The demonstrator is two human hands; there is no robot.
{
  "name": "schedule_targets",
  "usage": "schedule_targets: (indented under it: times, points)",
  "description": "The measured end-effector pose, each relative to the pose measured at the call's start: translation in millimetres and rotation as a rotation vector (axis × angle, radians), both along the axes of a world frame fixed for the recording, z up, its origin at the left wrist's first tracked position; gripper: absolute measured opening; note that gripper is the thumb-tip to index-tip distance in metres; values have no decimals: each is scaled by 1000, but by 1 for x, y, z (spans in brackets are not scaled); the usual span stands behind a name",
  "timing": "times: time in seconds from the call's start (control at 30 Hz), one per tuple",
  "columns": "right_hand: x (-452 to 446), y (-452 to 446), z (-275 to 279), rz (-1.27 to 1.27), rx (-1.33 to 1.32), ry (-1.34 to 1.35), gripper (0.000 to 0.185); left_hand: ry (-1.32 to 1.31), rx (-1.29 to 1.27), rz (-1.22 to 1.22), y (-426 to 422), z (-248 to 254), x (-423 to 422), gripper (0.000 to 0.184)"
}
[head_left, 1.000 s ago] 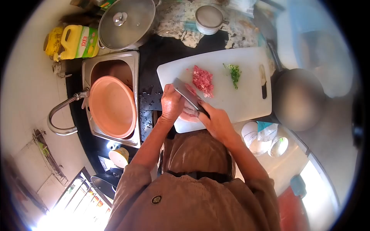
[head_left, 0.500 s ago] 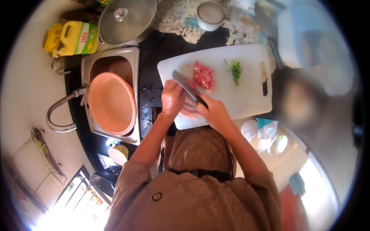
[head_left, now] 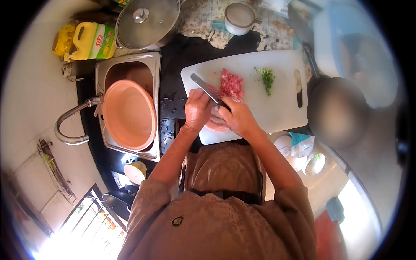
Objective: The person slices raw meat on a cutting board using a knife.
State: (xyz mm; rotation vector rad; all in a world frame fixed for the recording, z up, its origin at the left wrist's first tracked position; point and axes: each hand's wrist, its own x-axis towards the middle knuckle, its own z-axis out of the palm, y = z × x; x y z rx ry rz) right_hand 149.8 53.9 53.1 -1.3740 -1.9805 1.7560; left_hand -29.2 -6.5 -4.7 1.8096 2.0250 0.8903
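One knife (head_left: 204, 88), its flat metal blade smooth and narrow, lies aslant over the left part of the white, smooth cutting board (head_left: 277, 113), tip toward the board's far left corner. The right hand (head_left: 238, 117) grips its dark handle. The left hand (head_left: 197, 109) is curled beside the blade; whether it pinches anything, I cannot tell. One pale-pink meat piece (head_left: 216, 125) lies near the near edge; beyond are one moist, chopped red heap (head_left: 232, 84) and one loose green pile (head_left: 268, 80).

Cutting board's right side open — chopped greens (head_left: 267, 80) intrude.
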Motion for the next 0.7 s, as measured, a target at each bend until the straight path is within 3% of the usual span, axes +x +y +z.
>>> schedule_targets:
  times: [0.17, 0.37, 0.57, 0.63, 0.7]
  points:
    - [27, -19, 16, -57, -208, -31, 33, 25, -20, 14, -2, -1, 1, 28]
    - [6, 0, -2, 48, 86, 45, 37, 3, -34, 7, -2, 0, 2, 26]
    - [24, -10, 13, -52, -299, -89, 33, 16, -24, 10, -3, -5, 0, 27]
    - [0, -1, -10, 6, 45, 34, 32, 26, 14, 3, -3, -4, 1, 27]
    - [-12, 4, -17, 18, 83, 76, 32, 6, -22, -11, -2, -2, -1, 27]
